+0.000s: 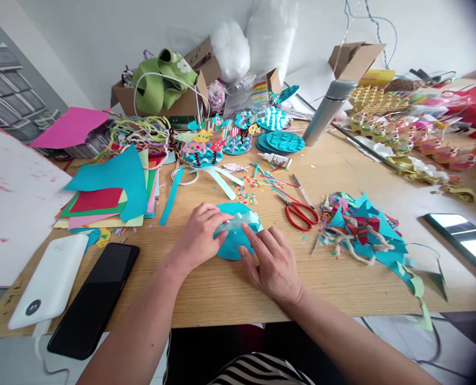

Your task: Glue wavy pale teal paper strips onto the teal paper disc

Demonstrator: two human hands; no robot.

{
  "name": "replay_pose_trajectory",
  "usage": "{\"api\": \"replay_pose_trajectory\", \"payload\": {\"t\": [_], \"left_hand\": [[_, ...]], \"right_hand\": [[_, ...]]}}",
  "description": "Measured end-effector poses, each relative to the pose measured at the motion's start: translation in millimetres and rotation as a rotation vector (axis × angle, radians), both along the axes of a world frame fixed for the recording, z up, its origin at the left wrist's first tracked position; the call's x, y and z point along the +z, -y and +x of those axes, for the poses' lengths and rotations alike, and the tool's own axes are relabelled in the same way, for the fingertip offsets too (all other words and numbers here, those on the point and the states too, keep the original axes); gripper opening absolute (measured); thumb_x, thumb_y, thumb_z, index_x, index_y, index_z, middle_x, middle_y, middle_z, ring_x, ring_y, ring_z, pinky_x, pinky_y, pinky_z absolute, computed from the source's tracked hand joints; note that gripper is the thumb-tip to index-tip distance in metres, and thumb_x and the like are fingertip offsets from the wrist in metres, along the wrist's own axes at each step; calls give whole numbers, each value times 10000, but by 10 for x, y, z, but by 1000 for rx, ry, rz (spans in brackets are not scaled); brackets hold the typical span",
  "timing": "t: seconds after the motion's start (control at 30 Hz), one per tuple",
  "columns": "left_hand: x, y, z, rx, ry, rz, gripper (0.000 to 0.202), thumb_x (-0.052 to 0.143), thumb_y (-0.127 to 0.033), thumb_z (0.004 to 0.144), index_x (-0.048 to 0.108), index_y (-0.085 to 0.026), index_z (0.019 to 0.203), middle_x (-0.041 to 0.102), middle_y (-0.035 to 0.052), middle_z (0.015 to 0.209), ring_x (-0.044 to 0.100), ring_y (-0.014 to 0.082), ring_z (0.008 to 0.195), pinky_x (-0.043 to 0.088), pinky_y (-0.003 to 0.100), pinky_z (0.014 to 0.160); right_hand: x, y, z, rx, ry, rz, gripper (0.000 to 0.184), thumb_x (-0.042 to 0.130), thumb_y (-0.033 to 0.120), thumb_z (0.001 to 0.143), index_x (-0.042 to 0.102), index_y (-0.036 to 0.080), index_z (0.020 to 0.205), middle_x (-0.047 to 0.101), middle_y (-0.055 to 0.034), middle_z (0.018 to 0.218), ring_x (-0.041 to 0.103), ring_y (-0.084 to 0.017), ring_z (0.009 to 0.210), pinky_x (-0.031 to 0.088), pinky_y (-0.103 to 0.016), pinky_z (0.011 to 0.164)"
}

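A blue paper disc [233, 249] lies flat on the table in front of me. Across its upper part runs a pale blue paper strip [244, 218], bent into waves. My left hand [200, 235] has the strip's left end between thumb and index finger. My right hand [273, 262] rests at the disc's right side, its index fingertip pressing on the strip and its thumb apart, touching the disc. Beyond the disc lie more pale strips [222, 184] and a darker blue strip [171, 198].
Red-handled scissors [301, 215], a pen [302, 191] and a glue bottle [277, 160] lie beyond the disc. Paper scraps [362, 227] are heaped right. Coloured sheets [136, 182], a black phone [96, 299] and a white power bank [51, 280] sit left. A grey flask [328, 113] stands behind.
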State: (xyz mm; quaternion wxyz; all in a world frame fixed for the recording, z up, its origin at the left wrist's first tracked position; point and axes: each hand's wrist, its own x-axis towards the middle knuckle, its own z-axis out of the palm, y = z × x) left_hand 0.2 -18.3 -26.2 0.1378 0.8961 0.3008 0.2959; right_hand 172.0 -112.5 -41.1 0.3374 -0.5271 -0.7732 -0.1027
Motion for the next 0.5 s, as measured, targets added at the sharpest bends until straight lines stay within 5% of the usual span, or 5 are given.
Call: {"api": "replay_pose_trajectory", "payload": {"t": [0.5], "left_hand": [[60,-4,-17,30,18,17,258,603,-81,749,643,-188,981,658,53,928,542,230,994,485,406,900]], "right_hand": [[-33,-34,-12,-78,75,-137,462,453,367,938,568,66,1269,567,-107,830,443,-225,772,397,-364,697]]}}
